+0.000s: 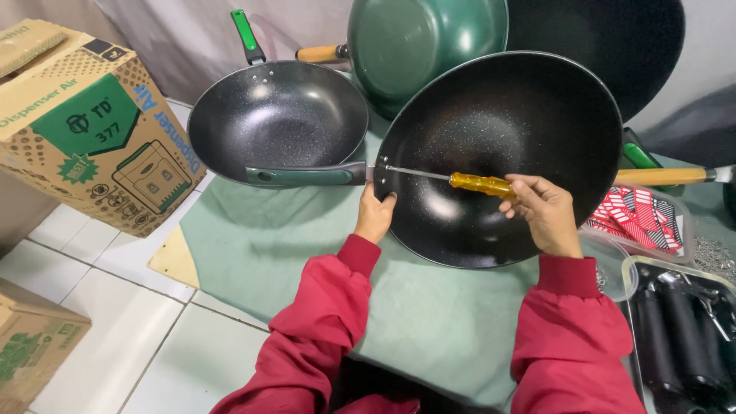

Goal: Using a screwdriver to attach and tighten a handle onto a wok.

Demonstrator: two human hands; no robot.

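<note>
**Two hands on a speckled wok, screwdriver at the handle joint**

Two hands work on the large black speckled non-stick wok (pixel 498 153), which is tipped up on the pale green cloth (pixel 261 245) covering the floor. The left hand (pixel 374 217) is clamped on the wok's rim at its nine o'clock edge, thumb inside, steadying it. The right hand (pixel 546 211) is closed around the amber plastic grip of a long-shafted screwdriver (pixel 460 180), whose tip reaches the rim where the dark green handle (pixel 303 175) meets the bowl.

By my reading, the handle fastener is being driven, and the tip must stay seated while the rim is kept from turning.

Behind, at eleven o'clock, rests a smaller black wok (pixel 280 115) and at twelve a green pan (pixel 422 38). A printed cardboard box (pixel 84 123) stands at nine o'clock.
</note>
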